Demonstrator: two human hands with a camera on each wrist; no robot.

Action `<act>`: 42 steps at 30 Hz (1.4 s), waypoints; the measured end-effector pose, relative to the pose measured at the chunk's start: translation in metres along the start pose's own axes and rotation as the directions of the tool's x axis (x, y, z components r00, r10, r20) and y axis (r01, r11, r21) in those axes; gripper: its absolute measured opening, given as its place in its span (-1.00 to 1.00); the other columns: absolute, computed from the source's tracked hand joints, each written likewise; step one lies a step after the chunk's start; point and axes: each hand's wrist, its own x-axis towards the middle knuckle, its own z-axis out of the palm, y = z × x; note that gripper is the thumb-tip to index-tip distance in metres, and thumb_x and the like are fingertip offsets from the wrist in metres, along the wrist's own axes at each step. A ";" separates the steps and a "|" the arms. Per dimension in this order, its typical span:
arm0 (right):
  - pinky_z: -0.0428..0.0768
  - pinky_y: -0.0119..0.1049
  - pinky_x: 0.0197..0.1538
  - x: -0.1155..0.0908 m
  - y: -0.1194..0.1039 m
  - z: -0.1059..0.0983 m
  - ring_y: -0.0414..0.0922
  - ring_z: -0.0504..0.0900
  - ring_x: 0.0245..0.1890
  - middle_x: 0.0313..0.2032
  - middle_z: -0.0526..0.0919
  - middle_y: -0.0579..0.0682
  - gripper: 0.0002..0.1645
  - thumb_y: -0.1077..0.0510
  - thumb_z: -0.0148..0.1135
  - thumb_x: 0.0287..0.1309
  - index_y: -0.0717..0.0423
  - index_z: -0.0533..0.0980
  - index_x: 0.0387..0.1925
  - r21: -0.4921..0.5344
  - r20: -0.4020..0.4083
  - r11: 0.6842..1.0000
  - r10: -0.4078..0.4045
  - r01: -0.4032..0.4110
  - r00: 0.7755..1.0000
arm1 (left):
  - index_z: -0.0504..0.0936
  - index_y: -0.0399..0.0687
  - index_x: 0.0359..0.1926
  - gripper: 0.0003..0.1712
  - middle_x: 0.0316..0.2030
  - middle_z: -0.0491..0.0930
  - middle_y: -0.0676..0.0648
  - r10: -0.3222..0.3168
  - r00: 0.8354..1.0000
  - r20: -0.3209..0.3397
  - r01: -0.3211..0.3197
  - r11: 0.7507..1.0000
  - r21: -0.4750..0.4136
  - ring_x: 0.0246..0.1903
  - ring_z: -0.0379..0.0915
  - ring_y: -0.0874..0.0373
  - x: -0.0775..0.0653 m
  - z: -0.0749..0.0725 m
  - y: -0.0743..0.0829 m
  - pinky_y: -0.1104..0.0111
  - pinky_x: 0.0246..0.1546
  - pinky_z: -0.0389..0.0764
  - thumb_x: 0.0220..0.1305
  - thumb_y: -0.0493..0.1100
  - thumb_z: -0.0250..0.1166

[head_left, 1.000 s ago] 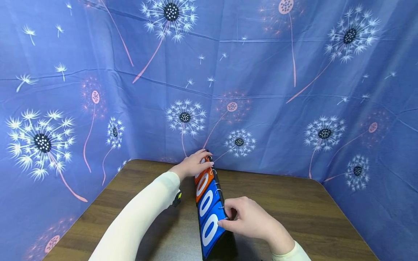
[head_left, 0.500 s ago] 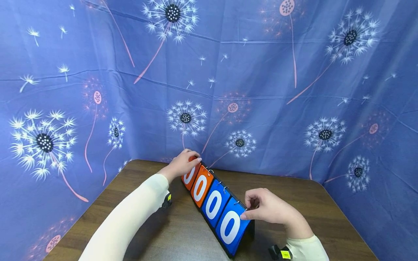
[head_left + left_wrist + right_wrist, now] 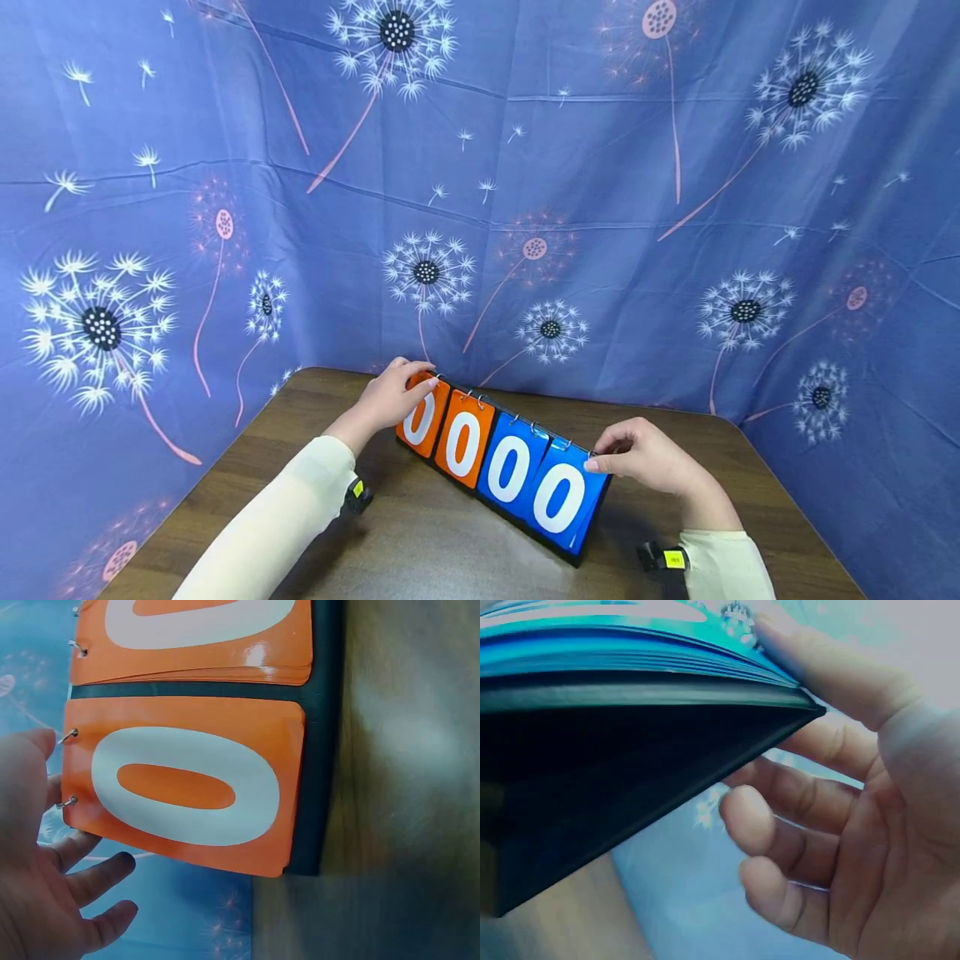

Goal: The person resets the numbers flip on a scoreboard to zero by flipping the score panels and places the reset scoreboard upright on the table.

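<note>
A tabletop flip scoreboard (image 3: 491,450) stands slanted on the table, its left end farther back than its right. Two orange cards (image 3: 462,442) and two blue cards (image 3: 558,498) hang on metal rings along its top edge, each showing a white 0. At the upper left corner my left hand (image 3: 386,402) holds the top edge, thumb in front and the other fingers behind. My right hand (image 3: 652,460) pinches the upper right corner, its thumb on the blue card. From the right wrist, the black stand (image 3: 652,742) appears as an open wedge below stacked cards.
The brown wooden table (image 3: 420,550) extends around the scoreboard on all sides. Behind it hangs a blue cloth (image 3: 600,325) printed with dandelions. Black straps with yellow labels (image 3: 674,559) sit at both wrists.
The scoreboard has turned from pointing away to lying more crosswise, its front now facing me. My left hand has moved left and slightly nearer; my right hand has moved right and farther back.
</note>
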 end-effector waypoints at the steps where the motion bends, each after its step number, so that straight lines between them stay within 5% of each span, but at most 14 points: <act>1: 0.62 -0.19 -0.44 0.001 0.004 -0.001 -0.17 0.59 -0.53 -0.45 0.70 -0.04 -0.69 -0.04 0.50 0.21 0.15 0.76 -0.29 0.013 -0.011 1.000 0.015 -0.015 1.000 | 0.60 0.26 0.47 -0.26 0.12 0.53 -0.08 0.000 1.000 -0.005 0.000 1.000 -0.003 0.00 0.58 -0.06 -0.004 0.000 -0.001 -0.06 -0.01 0.52 0.48 0.44 0.03; 9: 0.64 -0.20 -0.42 0.008 0.034 -0.001 -0.13 0.58 -0.52 -0.39 0.71 0.09 -0.62 0.00 0.45 0.28 0.30 0.77 -0.21 0.099 -0.157 0.993 0.073 -0.058 0.985 | 0.51 0.15 0.54 -0.19 0.08 0.60 -0.10 -0.014 0.990 -0.138 0.003 0.997 -0.078 -0.01 0.60 -0.07 -0.032 -0.001 -0.003 -0.04 0.05 0.56 0.48 0.44 0.03; 14: 0.62 -0.24 -0.38 0.014 0.047 0.007 -0.09 0.57 -0.49 -0.36 0.69 0.06 -0.57 -0.01 0.42 0.32 0.34 0.78 -0.14 0.145 -0.304 0.984 0.147 -0.106 0.941 | 0.81 -0.06 0.14 -0.44 -0.14 0.70 -0.04 -0.041 0.954 -0.297 -0.013 0.984 -0.179 -0.15 0.62 0.04 -0.042 0.002 -0.003 0.09 -0.04 0.61 0.55 0.22 0.13; 17: 0.60 -0.27 -0.37 0.019 0.052 0.012 -0.11 0.57 -0.48 -0.36 0.69 0.02 -0.51 -0.03 0.38 0.36 0.38 0.77 -0.07 0.195 -0.376 0.971 0.206 -0.141 0.903 | 0.85 -0.07 -0.06 -0.57 -0.23 0.71 -0.03 -0.058 0.939 -0.339 -0.014 0.978 -0.207 -0.23 0.62 0.07 -0.046 0.003 -0.003 0.12 -0.10 0.61 0.54 0.12 0.19; 26: 0.71 -0.30 -0.22 0.027 0.058 0.021 -0.22 0.66 -0.36 -0.31 0.76 0.01 -0.32 -0.19 0.30 0.40 0.39 0.73 0.06 0.263 -0.451 0.942 0.312 -0.209 0.837 | 0.82 -0.05 -0.14 -0.73 -0.33 0.67 0.00 -0.097 0.944 -0.314 0.017 0.968 -0.249 -0.33 0.52 0.10 -0.050 0.001 -0.001 0.18 -0.20 0.57 0.49 -0.02 0.27; 42: 0.74 -0.23 -0.15 0.024 0.056 0.024 -0.23 0.70 -0.33 -0.22 0.79 0.07 -0.30 -0.20 0.31 0.38 0.40 0.72 0.10 0.297 -0.444 0.927 0.346 -0.228 0.827 | 0.82 -0.03 -0.17 -0.75 -0.36 0.67 0.03 -0.074 0.955 -0.287 0.000 0.968 -0.250 -0.35 0.52 0.12 -0.046 0.002 -0.005 0.18 -0.20 0.57 0.49 -0.03 0.28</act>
